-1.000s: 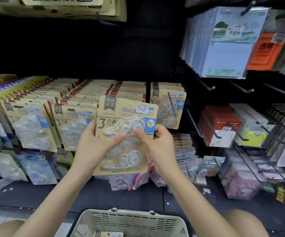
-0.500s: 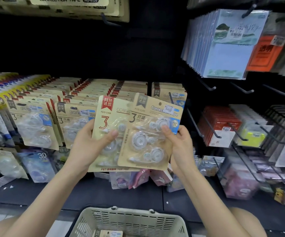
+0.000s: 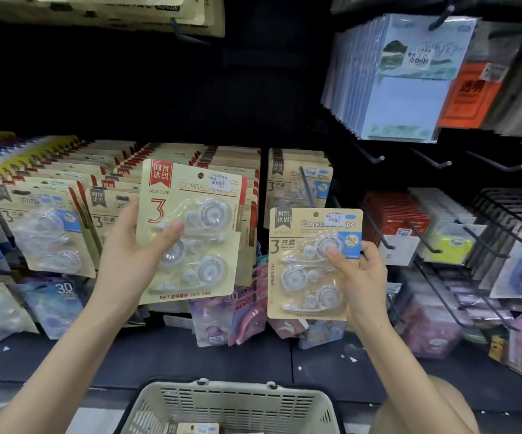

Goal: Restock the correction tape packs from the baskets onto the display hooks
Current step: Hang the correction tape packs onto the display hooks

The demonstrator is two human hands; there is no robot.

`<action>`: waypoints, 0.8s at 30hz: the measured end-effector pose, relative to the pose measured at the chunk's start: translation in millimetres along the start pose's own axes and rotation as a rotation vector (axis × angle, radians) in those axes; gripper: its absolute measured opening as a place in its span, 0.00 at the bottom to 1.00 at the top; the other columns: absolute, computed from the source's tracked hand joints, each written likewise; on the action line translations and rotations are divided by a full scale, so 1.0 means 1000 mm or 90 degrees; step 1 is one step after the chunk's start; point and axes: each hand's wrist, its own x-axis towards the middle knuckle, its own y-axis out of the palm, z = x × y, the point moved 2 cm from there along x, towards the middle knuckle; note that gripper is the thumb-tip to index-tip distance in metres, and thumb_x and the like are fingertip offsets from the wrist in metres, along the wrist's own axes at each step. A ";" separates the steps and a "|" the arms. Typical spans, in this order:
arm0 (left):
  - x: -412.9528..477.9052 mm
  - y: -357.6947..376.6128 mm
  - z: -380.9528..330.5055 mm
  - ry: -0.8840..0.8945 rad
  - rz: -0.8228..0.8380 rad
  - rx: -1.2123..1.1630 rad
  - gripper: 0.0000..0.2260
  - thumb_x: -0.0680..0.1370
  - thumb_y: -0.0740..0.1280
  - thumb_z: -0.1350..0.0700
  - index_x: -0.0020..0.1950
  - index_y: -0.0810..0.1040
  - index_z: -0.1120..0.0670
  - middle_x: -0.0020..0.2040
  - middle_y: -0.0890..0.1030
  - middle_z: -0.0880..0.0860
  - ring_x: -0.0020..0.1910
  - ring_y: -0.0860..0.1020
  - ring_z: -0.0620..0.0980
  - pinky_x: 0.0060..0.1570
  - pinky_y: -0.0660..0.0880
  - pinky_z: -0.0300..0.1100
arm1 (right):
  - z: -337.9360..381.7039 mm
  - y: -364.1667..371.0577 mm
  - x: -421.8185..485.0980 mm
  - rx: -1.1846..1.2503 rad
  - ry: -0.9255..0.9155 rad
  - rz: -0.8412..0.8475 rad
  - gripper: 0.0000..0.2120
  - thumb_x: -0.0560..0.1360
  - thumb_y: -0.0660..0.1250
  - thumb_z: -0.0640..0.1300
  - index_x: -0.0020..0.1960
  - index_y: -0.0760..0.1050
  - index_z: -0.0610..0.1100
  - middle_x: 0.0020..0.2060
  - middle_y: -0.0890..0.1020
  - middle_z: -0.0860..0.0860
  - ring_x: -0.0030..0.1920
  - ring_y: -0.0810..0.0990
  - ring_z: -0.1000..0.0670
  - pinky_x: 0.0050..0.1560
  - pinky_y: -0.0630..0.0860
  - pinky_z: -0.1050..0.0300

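Step in hand looks like sorting: two correction tape packs held apart in front of the display, one per hand, prob. being matched to their rows before hanging. The left hand point(image 3: 128, 261) is clamped on the red-label pack point(image 3: 190, 230), thumb across the blister front, fingers behind the card; it's held up in front of the red-topped rows. The right hand point(image 3: 363, 277) is clamped on the grey-label pack point(image 3: 311, 264), thumb on the top blister, just below the hung stack point(image 3: 297, 186) w/ the same grey/blue print, whose hook point(image 3: 306, 186) sticks out past its front card. Next move, as I judge it: line up a pack's punched hole w/ the hook tip and slide it back, which needs the card square to the hook (a tilted card will snag at the hole). Room: the right-hand stack looks to have bare hook at the front, so there's space; rows to the left are packed tight, card edges touching. Bare hooks point(image 3: 428, 161) jut out further right, well apart from the hands but worth minding. The basket point(image 3: 231, 402) sits low, centre, between the forearms, w/ at least one more pack in it (more restock left).
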 end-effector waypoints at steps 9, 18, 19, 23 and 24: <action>0.003 -0.001 0.004 -0.002 0.005 -0.010 0.14 0.75 0.72 0.54 0.55 0.75 0.38 0.50 0.83 0.35 0.53 0.80 0.38 0.54 0.76 0.44 | 0.000 0.003 0.007 -0.018 -0.034 -0.027 0.12 0.70 0.75 0.42 0.48 0.74 0.45 0.53 0.83 0.43 0.55 0.82 0.43 0.57 0.79 0.46; 0.005 0.005 0.004 -0.008 0.012 -0.019 0.15 0.68 0.71 0.45 0.53 0.77 0.38 0.55 0.83 0.44 0.56 0.81 0.45 0.59 0.77 0.54 | -0.007 0.008 0.011 -0.030 -0.021 -0.055 0.10 0.72 0.75 0.40 0.48 0.74 0.45 0.49 0.84 0.47 0.52 0.83 0.47 0.55 0.79 0.50; 0.005 0.005 0.004 -0.008 0.013 -0.018 0.15 0.68 0.72 0.45 0.53 0.77 0.38 0.55 0.83 0.44 0.56 0.81 0.45 0.59 0.77 0.56 | -0.010 0.009 0.013 -0.027 -0.011 -0.054 0.10 0.72 0.75 0.41 0.48 0.74 0.45 0.49 0.84 0.48 0.52 0.83 0.47 0.55 0.79 0.50; 0.008 0.005 0.006 -0.009 0.010 -0.019 0.15 0.68 0.72 0.45 0.54 0.77 0.37 0.55 0.83 0.43 0.56 0.81 0.46 0.60 0.76 0.57 | -0.020 0.018 0.028 -0.016 0.002 -0.040 0.07 0.75 0.72 0.42 0.50 0.74 0.46 0.48 0.83 0.52 0.49 0.82 0.55 0.52 0.76 0.57; 0.009 0.005 0.007 -0.010 0.008 -0.019 0.16 0.69 0.72 0.46 0.55 0.77 0.38 0.56 0.83 0.44 0.57 0.80 0.46 0.60 0.76 0.56 | -0.023 0.021 0.034 -0.010 0.009 -0.034 0.06 0.76 0.71 0.42 0.51 0.74 0.45 0.48 0.83 0.53 0.49 0.82 0.56 0.51 0.75 0.58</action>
